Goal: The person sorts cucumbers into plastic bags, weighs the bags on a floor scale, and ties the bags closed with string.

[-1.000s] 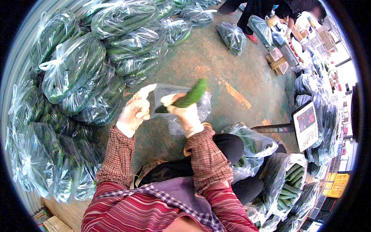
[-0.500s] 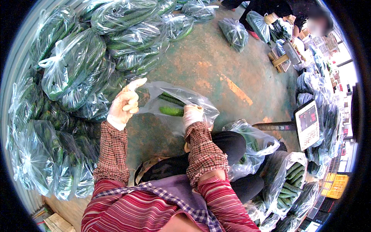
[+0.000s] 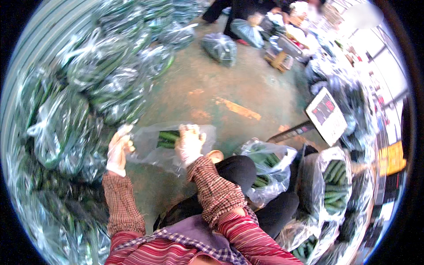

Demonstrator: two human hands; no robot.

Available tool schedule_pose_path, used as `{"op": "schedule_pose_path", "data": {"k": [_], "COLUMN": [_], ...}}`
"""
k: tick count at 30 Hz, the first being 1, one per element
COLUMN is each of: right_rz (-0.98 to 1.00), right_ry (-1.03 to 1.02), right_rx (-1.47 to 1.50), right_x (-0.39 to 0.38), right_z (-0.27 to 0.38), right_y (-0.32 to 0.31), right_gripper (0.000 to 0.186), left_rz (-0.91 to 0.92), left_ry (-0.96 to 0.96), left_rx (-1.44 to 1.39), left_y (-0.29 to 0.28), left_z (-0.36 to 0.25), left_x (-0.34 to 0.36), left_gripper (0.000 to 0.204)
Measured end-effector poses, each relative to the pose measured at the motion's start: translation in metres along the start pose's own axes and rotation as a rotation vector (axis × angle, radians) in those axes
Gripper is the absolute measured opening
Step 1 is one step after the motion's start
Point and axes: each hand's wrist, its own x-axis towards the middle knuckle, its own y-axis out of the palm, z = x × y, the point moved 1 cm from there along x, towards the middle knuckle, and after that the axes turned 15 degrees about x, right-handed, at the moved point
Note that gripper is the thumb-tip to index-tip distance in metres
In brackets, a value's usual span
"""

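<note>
Both my hands wear whitish gloves. A clear plastic bag (image 3: 148, 148) stretches between them above the floor, with several green cucumbers (image 3: 167, 139) showing through or in it. My left hand (image 3: 118, 148) is closed, fingers curled at the bag's left end. My right hand (image 3: 190, 143) closes over the right ends of the cucumbers; its fingertips are partly hidden and a little blurred. Whether that hand is inside the bag or on top of it I cannot tell. Beside my knee on the right stands an open clear bag (image 3: 269, 170) with more cucumbers.
Filled, tied bags (image 3: 99, 62) pile up along the left wall. At right are a scale display (image 3: 327, 115) on a post, a large open bag of cucumbers (image 3: 335, 185) and a yellow crate (image 3: 391, 159). A co-worker (image 3: 247, 11) handles bags at the far side.
The view has turned, so the surroundings shift left. The bag lies lower and flatter between my hands. My left index finger or thumb, stretched out before, is now drawn in.
</note>
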Motion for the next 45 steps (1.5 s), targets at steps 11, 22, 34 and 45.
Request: {"op": "schedule_pose_path", "data": {"k": [11,22,34,45], "right_rz": [-0.308,-1.603,-1.619,-1.86], "right_ry": [-0.531,0.335,0.668,1.555], "right_rx": [0.726,0.896,0.628,0.334], "right_x": [-0.157,-0.446,-0.513,-0.624], "right_z": [-0.045,-0.121,-0.213,-0.297], "right_y": [-0.173,-0.157,-0.071,-0.088], "right_gripper": [0.017,0.019,0.018,0.086], "left_rz": [-0.09,0.508,0.839,0.846], "left_ry": [0.649,0.858,0.365,0.355], "left_rx": [0.443,0.886,0.542,0.645], "left_y": [0.144,0.372,0.413,0.408], "left_z": [-0.059,0.001,0.027,0.034], "left_x": [-0.053,-0.163,-0.063,-0.027], "left_gripper": [0.03,0.083,0.02,0.027]}}
